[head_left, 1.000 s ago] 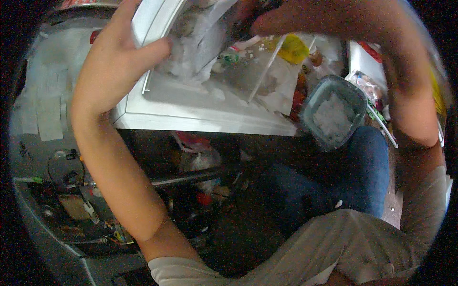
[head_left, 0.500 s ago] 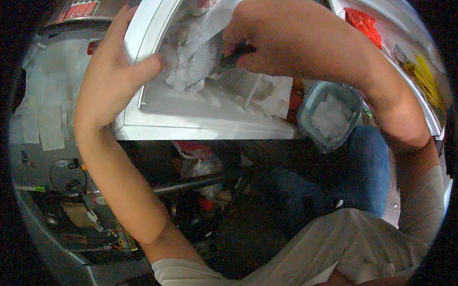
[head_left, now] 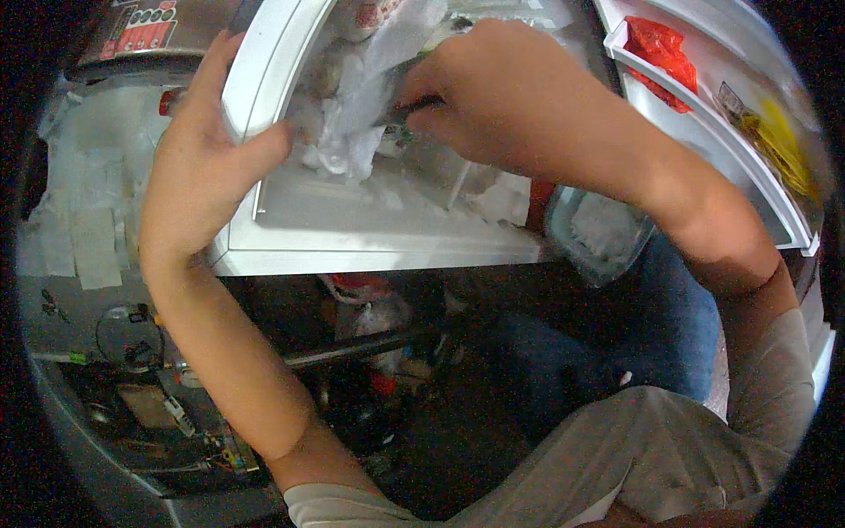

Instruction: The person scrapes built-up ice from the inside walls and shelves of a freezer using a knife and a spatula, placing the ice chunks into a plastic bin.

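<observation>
My left hand [head_left: 204, 163] grips the left edge of a white freezer frame [head_left: 352, 255], thumb inside the rim and fingers along the outside. My right hand [head_left: 493, 88] reaches into the frosty compartment, its fingers curled closed. Something dark shows at those fingertips, but its kind is hidden. Right beside them lies a crumpled whitish plastic bag [head_left: 356, 114] with frost around it. Below my right forearm, a clear square tub [head_left: 572, 233] holds white ice or frost and sits at the compartment's front right, above my knee.
At right stands the open door with a shelf [head_left: 735, 132], a red plastic bag [head_left: 656, 53] and a yellow item [head_left: 779, 150] on it. Left of the freezer are a taped surface [head_left: 97, 176] and small electrical parts [head_left: 176, 414]. A dark bar [head_left: 361, 348] runs underneath.
My right hand has shifted slightly, and more of the compartment's back shows behind it. My right forearm has dropped over part of the tub. My left hand keeps its grip on the frame.
</observation>
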A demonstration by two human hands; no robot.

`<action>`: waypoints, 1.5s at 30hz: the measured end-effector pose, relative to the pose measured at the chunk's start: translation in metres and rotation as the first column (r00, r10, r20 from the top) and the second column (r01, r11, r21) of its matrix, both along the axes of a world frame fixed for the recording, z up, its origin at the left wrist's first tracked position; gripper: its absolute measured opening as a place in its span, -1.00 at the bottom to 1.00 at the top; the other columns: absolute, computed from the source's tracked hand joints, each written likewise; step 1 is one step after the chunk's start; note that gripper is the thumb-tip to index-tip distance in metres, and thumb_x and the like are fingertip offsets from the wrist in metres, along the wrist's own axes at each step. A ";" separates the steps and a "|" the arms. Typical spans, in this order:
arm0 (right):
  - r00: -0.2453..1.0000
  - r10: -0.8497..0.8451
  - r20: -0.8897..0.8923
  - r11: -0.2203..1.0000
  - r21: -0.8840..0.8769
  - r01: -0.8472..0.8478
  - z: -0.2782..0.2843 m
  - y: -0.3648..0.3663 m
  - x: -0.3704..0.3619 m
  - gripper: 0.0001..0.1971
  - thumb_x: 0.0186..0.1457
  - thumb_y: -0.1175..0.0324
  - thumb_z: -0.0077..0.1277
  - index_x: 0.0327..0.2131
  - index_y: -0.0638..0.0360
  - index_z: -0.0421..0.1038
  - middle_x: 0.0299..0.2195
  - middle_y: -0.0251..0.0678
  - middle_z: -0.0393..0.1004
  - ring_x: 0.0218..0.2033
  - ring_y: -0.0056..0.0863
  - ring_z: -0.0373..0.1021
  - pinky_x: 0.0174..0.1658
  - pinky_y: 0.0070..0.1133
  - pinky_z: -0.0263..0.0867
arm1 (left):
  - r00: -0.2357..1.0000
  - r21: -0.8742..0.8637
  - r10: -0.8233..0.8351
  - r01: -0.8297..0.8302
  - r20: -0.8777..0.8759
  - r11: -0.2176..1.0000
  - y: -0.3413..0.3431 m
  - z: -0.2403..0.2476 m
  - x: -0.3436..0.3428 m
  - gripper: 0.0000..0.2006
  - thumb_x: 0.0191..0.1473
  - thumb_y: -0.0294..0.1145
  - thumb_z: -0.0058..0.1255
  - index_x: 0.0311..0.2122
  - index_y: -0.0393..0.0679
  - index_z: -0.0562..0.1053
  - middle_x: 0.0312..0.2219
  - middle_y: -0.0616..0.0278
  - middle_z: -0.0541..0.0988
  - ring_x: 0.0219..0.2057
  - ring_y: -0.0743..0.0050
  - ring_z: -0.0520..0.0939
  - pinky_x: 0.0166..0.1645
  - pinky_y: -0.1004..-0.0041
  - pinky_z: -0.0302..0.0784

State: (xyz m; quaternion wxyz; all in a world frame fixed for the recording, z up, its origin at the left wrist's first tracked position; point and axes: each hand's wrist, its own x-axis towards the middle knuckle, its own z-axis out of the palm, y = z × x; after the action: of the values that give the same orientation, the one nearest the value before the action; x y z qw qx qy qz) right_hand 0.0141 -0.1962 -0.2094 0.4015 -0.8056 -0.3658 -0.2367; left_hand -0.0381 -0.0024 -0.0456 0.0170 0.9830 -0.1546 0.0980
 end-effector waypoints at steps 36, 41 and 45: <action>0.983 0.153 -0.101 0.962 -0.210 -0.172 0.090 -0.052 -0.018 -0.83 0.06 0.36 0.06 -0.38 0.25 0.59 -0.47 -0.14 0.59 -0.45 -0.25 0.55 -0.35 -0.44 0.47 | 0.998 -0.041 0.040 -0.042 -0.047 0.998 0.005 0.017 0.000 -0.17 -0.10 -0.47 0.18 0.31 -0.26 0.10 0.14 0.02 0.39 0.14 0.31 0.39 0.25 0.42 0.19; 0.977 0.212 0.032 0.942 -0.274 -0.195 0.078 -0.026 -0.002 -0.84 -0.04 0.45 0.02 -0.49 0.41 0.50 -0.52 0.07 0.52 -0.46 -0.11 0.53 -0.38 -0.30 0.46 | 0.997 0.131 0.071 -0.072 0.013 0.989 -0.003 0.020 -0.001 -0.18 -0.09 -0.44 0.17 0.31 -0.29 0.10 0.15 0.02 0.37 0.15 0.30 0.39 0.25 0.42 0.19; 0.985 0.172 0.030 0.950 -0.269 -0.158 0.078 -0.028 -0.031 -0.83 -0.01 0.44 -0.04 -0.52 0.39 0.46 -0.54 0.07 0.51 -0.45 -0.10 0.53 -0.36 -0.27 0.46 | 0.998 0.217 -0.001 -0.014 0.069 0.976 0.014 0.015 -0.001 -0.19 -0.08 -0.42 0.17 0.31 -0.27 0.11 0.16 0.00 0.37 0.16 0.30 0.38 0.25 0.41 0.19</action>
State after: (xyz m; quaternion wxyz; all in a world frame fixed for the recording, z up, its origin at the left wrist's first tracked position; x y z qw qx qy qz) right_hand -0.0173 -0.2239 -0.1312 0.2983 -0.8122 -0.4708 -0.1724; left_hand -0.0388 0.0111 -0.0311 -0.0962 0.9755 -0.1614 0.1142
